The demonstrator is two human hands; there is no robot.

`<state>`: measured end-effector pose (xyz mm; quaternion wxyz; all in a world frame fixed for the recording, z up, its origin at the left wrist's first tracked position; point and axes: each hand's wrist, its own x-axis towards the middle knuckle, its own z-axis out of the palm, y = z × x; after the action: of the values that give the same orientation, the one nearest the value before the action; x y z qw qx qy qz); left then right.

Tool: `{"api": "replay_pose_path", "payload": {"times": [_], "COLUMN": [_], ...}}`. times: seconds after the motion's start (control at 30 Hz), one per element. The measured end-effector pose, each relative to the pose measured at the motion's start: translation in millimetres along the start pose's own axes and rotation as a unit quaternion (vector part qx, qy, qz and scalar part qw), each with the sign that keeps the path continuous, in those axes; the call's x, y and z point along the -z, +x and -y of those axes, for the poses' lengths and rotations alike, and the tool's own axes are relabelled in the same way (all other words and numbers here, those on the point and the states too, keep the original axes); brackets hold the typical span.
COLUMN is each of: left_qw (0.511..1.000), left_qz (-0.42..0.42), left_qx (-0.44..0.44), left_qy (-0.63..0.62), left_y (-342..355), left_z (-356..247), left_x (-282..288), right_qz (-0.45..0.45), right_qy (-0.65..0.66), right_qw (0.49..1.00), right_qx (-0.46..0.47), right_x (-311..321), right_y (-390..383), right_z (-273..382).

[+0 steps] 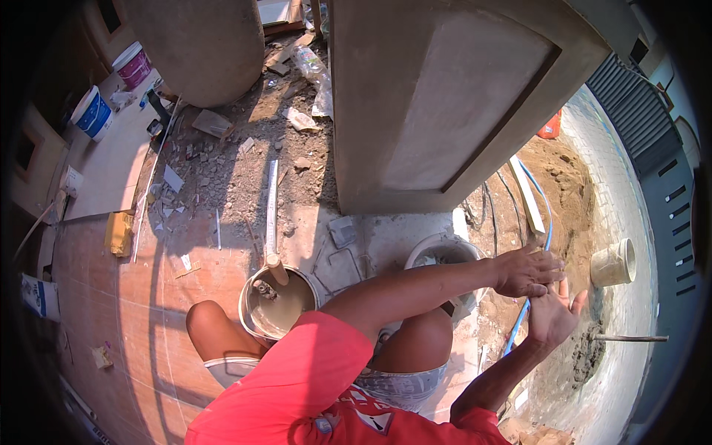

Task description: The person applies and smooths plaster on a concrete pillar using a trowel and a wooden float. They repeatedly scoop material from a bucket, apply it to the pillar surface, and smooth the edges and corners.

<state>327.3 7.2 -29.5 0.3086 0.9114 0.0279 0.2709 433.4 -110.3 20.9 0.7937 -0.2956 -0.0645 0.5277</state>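
Both my hands are out at the right, above the sandy ground, with nothing visible held in them. My left arm reaches across my body, and my left hand (pixel 525 271) lies palm down over the fingers of my right hand (pixel 552 317). That right hand is turned palm up, thumb spread; some of its fingers are hidden under the left. Close to my left knee stands a bucket (pixel 243 315) of murky grey water, with a round handle end (pixel 277 270) sticking out. Partly behind my left forearm is a second bucket (pixel 415 256).
A plastered grey pillar (pixel 371 111) rises in front. Rubble (pixel 222 167) and a white strip (pixel 272 215) lie to its left. On the right are a blue hose (pixel 547 211), sand (pixel 571 193) and a pale bucket (pixel 610 265). A yellow block (pixel 119 233) sits on the tiles at left.
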Motion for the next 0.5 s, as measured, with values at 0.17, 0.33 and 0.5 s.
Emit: {"api": "replay_pose_path", "payload": {"times": [0.17, 0.33, 0.5], "left_qw": [0.976, 0.668, 0.728], "left_qz": [-0.005, -0.131, -0.086], "left_qx": [0.207, 0.289, 0.231], "left_qy": [-0.07, -0.674, -0.64], "left_y": [-10.3, 43.0, -1.0], "left_z": [58.9, 10.7, -28.6], "left_x": [-53.5, -43.4, 27.8], "right_qz": [-0.052, 0.208, 0.089], "right_qy": [-0.278, -0.462, -0.955], "right_qw": [0.708, 0.457, 0.283], "right_qx": [0.647, 0.731, 0.012], "right_x": [-33.2, 9.7, 148.5], "right_y": [-61.9, 11.4, 104.5], "right_z": [99.8, 47.7, 4.2]}}
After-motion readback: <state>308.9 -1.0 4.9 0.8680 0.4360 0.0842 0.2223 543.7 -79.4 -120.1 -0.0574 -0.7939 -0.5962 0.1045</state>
